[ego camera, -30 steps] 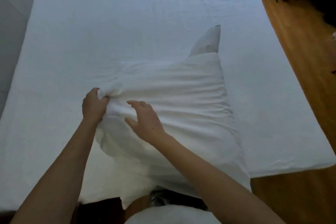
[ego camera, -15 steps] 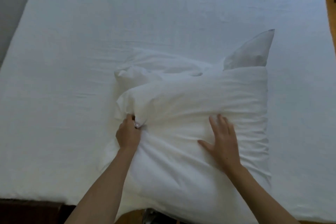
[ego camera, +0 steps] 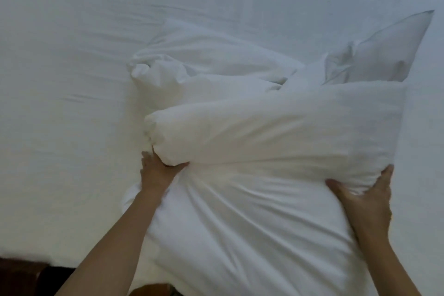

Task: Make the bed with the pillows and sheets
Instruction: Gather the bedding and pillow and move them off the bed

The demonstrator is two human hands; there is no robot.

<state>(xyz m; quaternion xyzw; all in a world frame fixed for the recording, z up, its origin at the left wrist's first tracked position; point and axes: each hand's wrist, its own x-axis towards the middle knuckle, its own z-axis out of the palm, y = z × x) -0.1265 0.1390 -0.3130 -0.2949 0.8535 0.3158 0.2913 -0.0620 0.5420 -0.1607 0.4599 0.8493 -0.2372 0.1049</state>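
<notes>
Pillow [ego camera: 276, 151] lying on bed sheet [ego camera: 72, 79], near edge. Left hand [ego camera: 156, 170] gripping bunched case fabric at pillow's left side; right hand [ego camera: 367, 202] clasping right edge, fingers [ego camera: 385, 175] apparently curling behind.

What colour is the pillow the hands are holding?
White, plain with no pattern. The head view shows the pillow best, on a white sheet.

We note dim, even light with a cool blue cast toward the top and right of the bed [ego camera: 72, 79]. Shadows are soft. The whole picture is slightly blurred, fabric detail smeared; no glare.
</notes>
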